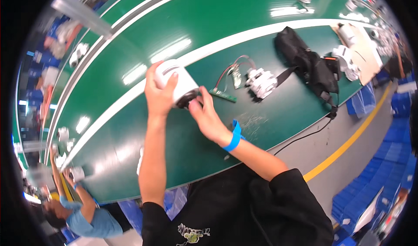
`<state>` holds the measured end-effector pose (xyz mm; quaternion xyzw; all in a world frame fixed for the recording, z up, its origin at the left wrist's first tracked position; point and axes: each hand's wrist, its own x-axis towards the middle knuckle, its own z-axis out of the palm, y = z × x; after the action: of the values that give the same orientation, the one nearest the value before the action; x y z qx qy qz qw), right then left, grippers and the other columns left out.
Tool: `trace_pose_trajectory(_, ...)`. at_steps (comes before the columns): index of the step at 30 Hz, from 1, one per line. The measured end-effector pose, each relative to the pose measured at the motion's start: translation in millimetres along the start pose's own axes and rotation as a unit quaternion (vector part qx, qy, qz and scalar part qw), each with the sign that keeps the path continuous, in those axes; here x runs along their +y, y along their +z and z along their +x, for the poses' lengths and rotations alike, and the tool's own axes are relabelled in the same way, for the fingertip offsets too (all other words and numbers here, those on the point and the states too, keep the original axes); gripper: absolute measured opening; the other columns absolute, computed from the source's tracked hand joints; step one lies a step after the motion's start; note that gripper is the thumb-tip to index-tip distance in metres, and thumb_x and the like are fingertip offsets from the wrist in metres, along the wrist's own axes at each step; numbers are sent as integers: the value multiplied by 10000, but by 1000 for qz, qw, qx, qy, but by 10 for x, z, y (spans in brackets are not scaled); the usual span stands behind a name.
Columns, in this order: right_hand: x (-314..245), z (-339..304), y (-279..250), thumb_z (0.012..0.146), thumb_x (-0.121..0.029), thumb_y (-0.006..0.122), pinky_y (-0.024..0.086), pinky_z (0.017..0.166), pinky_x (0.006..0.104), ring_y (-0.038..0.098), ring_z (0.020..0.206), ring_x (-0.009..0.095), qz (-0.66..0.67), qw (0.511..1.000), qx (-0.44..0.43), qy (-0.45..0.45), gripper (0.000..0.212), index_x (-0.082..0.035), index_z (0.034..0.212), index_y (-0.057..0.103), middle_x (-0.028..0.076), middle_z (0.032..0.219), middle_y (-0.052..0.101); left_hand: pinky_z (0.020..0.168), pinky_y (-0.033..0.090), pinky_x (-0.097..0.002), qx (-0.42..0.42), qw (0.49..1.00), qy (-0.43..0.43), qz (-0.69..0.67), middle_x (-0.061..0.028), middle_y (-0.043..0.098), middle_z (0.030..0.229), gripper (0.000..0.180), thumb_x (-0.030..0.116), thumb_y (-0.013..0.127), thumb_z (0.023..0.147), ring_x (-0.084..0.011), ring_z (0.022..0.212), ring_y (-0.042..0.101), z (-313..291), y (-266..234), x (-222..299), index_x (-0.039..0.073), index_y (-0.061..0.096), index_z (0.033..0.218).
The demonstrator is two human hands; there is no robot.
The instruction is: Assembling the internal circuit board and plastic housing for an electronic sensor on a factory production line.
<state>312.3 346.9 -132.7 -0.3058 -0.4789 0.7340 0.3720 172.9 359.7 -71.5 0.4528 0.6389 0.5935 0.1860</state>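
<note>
Green workbench [117, 159], glossy. Above it, left hand [158, 94] grips a white cylinder [182, 81], apparently steadying it; right hand [210, 120] pinches its black end [187, 98], tilted rightward, likely for easier reach.

The green bench [283, 119] carries 2 boards, 1 green strip [224, 96] and 1 paler board [236, 77], with thin wires beside them. Just right lies 1 white block [262, 83], then 1 black bag [300, 56]; farther right, 1 cardboard sheet [367, 58].
</note>
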Motion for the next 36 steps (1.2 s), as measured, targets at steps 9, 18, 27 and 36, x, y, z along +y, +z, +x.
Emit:
trace_pose_trajectory(9,-33,-405,-579,814,-9,638,484,866,341,585,1009,274,-220,951,47,-211,92,-7,890,585,143,1128,561,922,433,-375,-20,961,-30,274,-140,534,1131,427,170,708,747,-277,1042,543,1946,-669,-1250,50,589,1139)
trace_pose_trajectory(18,-253,-261,-496,769,1,660,522,728,361,607,900,299,-354,906,79,-218,132,-4,882,593,115,1022,591,957,395,-333,-20,995,-60,80,-155,535,1217,388,236,622,881,-233,1114,516,2075,-590,-1475,32,568,1207)
trace_pose_trajectory(27,-121,-168,-229,756,-52,729,517,699,330,622,815,250,-339,914,46,-220,116,-15,755,620,112,999,627,723,482,-341,289,927,191,140,-99,611,903,229,211,609,889,-240,814,602,837,-354,-639,25,575,1018)
trace_pose_trajectory(36,-113,-332,-317,827,-17,627,460,633,248,590,734,138,-372,886,-196,-196,51,16,788,630,99,880,654,487,466,-381,24,977,123,172,-32,609,620,52,174,645,773,-258,551,601,-504,436,-703,141,606,774)
